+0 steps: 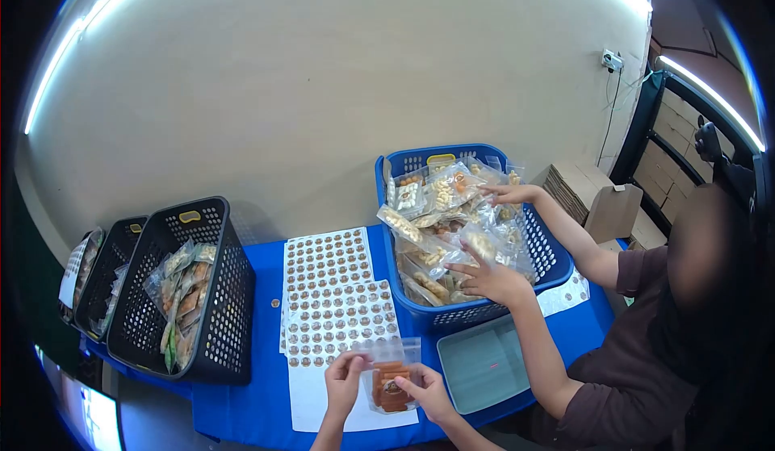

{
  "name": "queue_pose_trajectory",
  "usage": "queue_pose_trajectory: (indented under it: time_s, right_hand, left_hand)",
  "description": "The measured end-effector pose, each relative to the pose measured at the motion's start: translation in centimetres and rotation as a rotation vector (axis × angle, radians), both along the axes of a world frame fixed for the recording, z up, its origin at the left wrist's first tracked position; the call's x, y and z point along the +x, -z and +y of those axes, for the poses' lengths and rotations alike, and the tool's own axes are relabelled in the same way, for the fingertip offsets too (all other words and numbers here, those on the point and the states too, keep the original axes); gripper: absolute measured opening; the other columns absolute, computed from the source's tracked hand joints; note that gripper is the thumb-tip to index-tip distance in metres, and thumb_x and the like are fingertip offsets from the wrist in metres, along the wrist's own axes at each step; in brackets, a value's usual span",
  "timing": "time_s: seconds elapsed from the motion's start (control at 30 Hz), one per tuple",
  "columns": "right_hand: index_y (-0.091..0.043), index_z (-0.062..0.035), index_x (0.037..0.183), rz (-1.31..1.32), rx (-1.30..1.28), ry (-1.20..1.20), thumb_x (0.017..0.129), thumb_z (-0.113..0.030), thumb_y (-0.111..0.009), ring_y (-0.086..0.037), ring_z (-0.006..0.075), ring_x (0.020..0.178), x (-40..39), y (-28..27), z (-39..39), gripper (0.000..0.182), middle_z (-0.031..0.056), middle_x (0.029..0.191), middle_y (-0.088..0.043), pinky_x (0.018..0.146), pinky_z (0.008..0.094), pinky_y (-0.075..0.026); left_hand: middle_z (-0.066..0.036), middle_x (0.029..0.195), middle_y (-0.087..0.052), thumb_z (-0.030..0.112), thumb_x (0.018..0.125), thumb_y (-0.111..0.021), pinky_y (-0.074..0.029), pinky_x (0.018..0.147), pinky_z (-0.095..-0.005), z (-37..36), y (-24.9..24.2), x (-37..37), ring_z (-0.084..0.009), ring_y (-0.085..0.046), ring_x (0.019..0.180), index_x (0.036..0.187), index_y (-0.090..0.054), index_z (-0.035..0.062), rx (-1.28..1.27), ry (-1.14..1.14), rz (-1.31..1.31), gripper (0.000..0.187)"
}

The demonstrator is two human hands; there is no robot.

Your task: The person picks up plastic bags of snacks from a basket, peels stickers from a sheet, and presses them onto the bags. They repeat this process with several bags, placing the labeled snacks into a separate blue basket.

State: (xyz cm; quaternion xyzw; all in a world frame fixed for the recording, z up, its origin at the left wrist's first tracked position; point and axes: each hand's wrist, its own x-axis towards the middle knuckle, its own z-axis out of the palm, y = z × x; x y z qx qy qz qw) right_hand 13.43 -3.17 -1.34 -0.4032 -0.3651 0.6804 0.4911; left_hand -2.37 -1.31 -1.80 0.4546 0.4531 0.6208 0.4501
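A clear zip bag (390, 398) of reddish-brown snack sticks is held upright between my two hands over the table's front edge. Fingers of my left hand (345, 378) pinch its upper left side. My right hand (429, 394) grips the right side, its thumb on a small round sticker (393, 386) on the bag's front. Under and behind the bag lie white sheets of round stickers (339, 315), with a bare white sheet part (315, 398) nearest me.
At the right, a co-worker's hands (494, 280) reach into a blue basket (452, 319) heaped with snack bags. A grey-green tray (484, 366) sits in front of it. Dark baskets (230, 322) with bags stand at the left. One loose sticker (275, 302) lies on the blue tablecloth (262, 346).
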Motion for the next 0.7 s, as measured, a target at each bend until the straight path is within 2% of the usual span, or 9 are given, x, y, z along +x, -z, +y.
queue_pose_trajectory:
  time_s: [0.03,0.13,0.17,0.27,0.3,0.4,0.43,0.57,0.7]
  right_hand:
    - [-0.055,-0.0016,0.094,0.0,-0.029,-0.01,0.077,-0.01,-0.064,-0.051,0.0065,0.077,-0.2,0.2,-0.2,0.02,0.0006,0.082,-0.056,0.069,0.0213,-0.042]
    - [-0.055,-0.0022,0.093,-0.102,0.275,0.144,0.073,-0.011,-0.068,-0.051,0.0085,0.079,-0.6,0.5,0.2,0.026,0.0026,0.089,-0.055,0.071,0.0233,-0.042]
    - [-0.055,-0.0024,0.094,-0.246,0.405,0.224,0.067,-0.011,-0.072,-0.052,0.0121,0.079,0.0,0.4,0.7,0.033,0.0052,0.093,-0.054,0.075,0.0257,-0.041]
    - [-0.056,-0.0036,0.094,-0.772,0.629,0.16,0.065,-0.013,-0.073,-0.053,0.0157,0.077,2.2,-2.9,1.4,0.036,0.0045,0.089,-0.054,0.073,0.028,-0.041]
    - [-0.057,-0.0035,0.089,-0.912,0.79,0.131,0.067,-0.014,-0.069,-0.054,0.0189,0.069,2.3,-3.6,1.5,0.027,0.0058,0.078,-0.054,0.062,0.0299,-0.042]
    - [-0.057,-0.0018,0.079,-0.913,0.834,0.037,0.071,-0.015,-0.066,-0.053,0.0193,0.059,1.5,-1.6,1.8,0.017,0.0073,0.068,-0.052,0.052,0.0301,-0.041]
    - [-0.054,-0.0025,0.073,-0.945,0.822,0.042,0.074,-0.016,-0.062,-0.054,0.0259,0.058,1.2,-1.7,1.7,0.016,0.0098,0.067,-0.054,0.053,0.0329,-0.043]
    - [-0.052,-0.0026,0.071,-0.797,0.69,0.052,0.075,-0.014,-0.061,-0.056,0.0248,0.06,-0.5,-2.6,0.8,0.014,0.009,0.066,-0.054,0.052,0.0326,-0.043]
    - [-0.052,-0.0025,0.07,-0.771,0.727,0.014,0.074,-0.013,-0.062,-0.055,0.0237,0.057,-0.9,-3.2,0.4,0.015,0.0083,0.064,-0.052,0.051,0.0325,-0.043]
  left_hand:
    - [-0.007,0.077,-0.062,0.008,0.086,-0.05,-0.046,0.066,-0.0228,0.0,-0.1,-0.1,-0.0114,-0.058,0.072,0.085,-0.058,-0.003,0.002,-0.055,0.012,0.014]
    - [-0.007,0.073,-0.061,0.009,0.085,-0.051,-0.045,0.065,-0.0225,-0.1,-0.5,0.0,-0.0108,-0.058,0.069,0.079,-0.059,-0.0023,0.025,-0.043,0.126,0.015]
    - [-0.007,0.072,-0.061,0.009,0.084,-0.053,-0.045,0.063,-0.0235,-0.2,-0.8,0.0,-0.0123,-0.058,0.067,0.078,-0.059,-0.0018,0.056,-0.04,0.249,0.014]
    - [-0.009,0.068,-0.059,0.009,0.08,-0.057,-0.044,0.059,-0.0265,-0.6,-1.5,0.4,-0.0168,-0.057,0.063,0.077,-0.06,-0.0004,0.146,-0.03,0.611,0.01]
    - [-0.009,0.067,-0.057,0.01,0.078,-0.058,-0.043,0.057,-0.029,-0.7,-1.6,0.7,-0.022,-0.056,0.061,0.077,-0.06,0.0001,0.218,0.014,0.67,0.01]
    - [-0.009,0.068,-0.058,0.01,0.077,-0.059,-0.043,0.057,-0.0294,-1.0,-1.0,2.0,-0.0237,-0.055,0.063,0.076,-0.059,0.0,0.229,0.048,0.677,0.01]
    - [-0.008,0.067,-0.058,0.01,0.076,-0.059,-0.041,0.058,-0.03,-0.8,-0.7,1.9,-0.0224,-0.055,0.063,0.073,-0.059,0.002,0.24,0.003,0.657,0.009]
    - [-0.005,0.065,-0.057,0.01,0.074,-0.059,-0.035,0.06,-0.0306,-0.4,-0.8,1.4,-0.0195,-0.052,0.061,0.068,-0.058,0.0066,0.283,-0.241,0.704,0.007]
    - [-0.009,0.061,-0.052,0.01,0.077,-0.055,-0.037,0.057,-0.0318,0.2,-2.3,0.1,-0.0228,-0.05,0.059,0.066,-0.053,0.0015,0.337,-0.396,0.748,0.015]
